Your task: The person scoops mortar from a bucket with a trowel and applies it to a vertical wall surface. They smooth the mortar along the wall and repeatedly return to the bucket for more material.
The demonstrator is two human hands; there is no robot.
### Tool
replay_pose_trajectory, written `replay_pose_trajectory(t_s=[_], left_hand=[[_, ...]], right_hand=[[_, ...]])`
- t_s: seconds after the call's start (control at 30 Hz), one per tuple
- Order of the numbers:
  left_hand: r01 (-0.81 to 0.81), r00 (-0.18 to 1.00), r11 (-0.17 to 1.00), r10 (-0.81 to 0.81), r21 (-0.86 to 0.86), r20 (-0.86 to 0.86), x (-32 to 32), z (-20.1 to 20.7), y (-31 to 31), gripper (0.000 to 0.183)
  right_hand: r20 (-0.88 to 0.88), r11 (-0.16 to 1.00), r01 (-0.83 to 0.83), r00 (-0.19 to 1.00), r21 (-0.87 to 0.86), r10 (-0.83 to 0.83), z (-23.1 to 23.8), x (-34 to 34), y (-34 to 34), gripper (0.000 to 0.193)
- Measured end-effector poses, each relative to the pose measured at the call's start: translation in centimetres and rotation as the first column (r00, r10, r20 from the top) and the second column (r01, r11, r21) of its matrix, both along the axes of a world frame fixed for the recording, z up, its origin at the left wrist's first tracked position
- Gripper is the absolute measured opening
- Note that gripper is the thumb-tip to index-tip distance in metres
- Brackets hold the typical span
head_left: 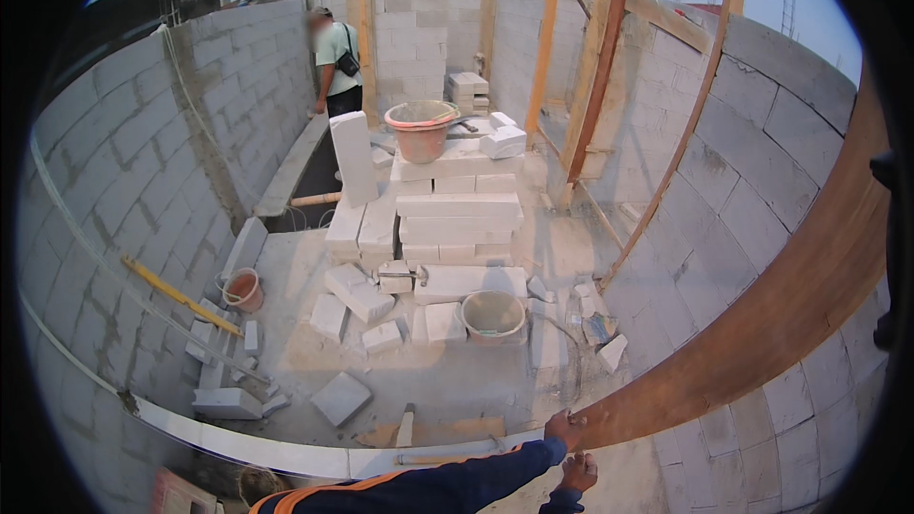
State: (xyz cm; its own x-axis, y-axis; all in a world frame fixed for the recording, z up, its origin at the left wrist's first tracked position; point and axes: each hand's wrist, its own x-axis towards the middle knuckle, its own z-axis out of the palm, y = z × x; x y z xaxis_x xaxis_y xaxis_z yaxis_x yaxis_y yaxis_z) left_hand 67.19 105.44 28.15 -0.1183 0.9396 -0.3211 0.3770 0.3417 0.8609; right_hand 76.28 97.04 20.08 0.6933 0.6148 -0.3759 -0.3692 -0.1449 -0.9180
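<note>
My left hand (564, 429) reaches across from the lower left in a dark blue sleeve with orange stripes. Its fingers are curled against the lower end of a broad brown wooden board (733, 366), which bends up along the right side. Just below it is my right hand (579, 472), also with curled fingers. Whatever either hand holds, if anything, is too small or hidden to make out. Under the left arm runs the pale top of a low block wall (276, 454). A wooden strip (447, 459) lies along it, partly behind the sleeve.
Stacked white blocks (457, 214) fill the middle, with a mortar tub (422, 138) on top. Nearer are a bucket (493, 314), a hammer (419, 276) and loose blocks (341, 400). A yellow level (181, 295) leans left. A person (338, 67) stands beyond; a wooden frame (595, 67) rises right.
</note>
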Motion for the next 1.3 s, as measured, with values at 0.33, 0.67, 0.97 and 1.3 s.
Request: replay_pose_trajectory(t_s=[0.33,0.67,0.97,1.3], left_hand=[[0.263,0.962,0.962,-0.267,0.08,0.053,-4.3,0.4,-2.4,0.048],[0.485,0.863,0.874,-0.481,-0.013,-0.153,-18.6,3.6,-8.1,0.044],[0.45,0.888,0.891,-0.438,0.063,-0.143,-21.7,1.2,-14.9,0.033],[0.523,0.843,0.851,-0.523,-0.036,-0.126,-20.3,2.1,-14.9,0.042]], right_hand=[[-0.151,0.998,-0.018,0.988,-0.056,0.009,1.1,-0.5,-3.0,0.037],[-0.408,0.996,-0.044,0.91,0.08,0.073,1.5,0.5,-2.0,0.045],[0.257,0.984,0.07,0.966,-0.166,-0.025,1.3,-1.1,1.3,0.03],[0.71,0.923,0.222,0.7,-0.313,0.073,3.8,-2.2,1.3,0.019]])
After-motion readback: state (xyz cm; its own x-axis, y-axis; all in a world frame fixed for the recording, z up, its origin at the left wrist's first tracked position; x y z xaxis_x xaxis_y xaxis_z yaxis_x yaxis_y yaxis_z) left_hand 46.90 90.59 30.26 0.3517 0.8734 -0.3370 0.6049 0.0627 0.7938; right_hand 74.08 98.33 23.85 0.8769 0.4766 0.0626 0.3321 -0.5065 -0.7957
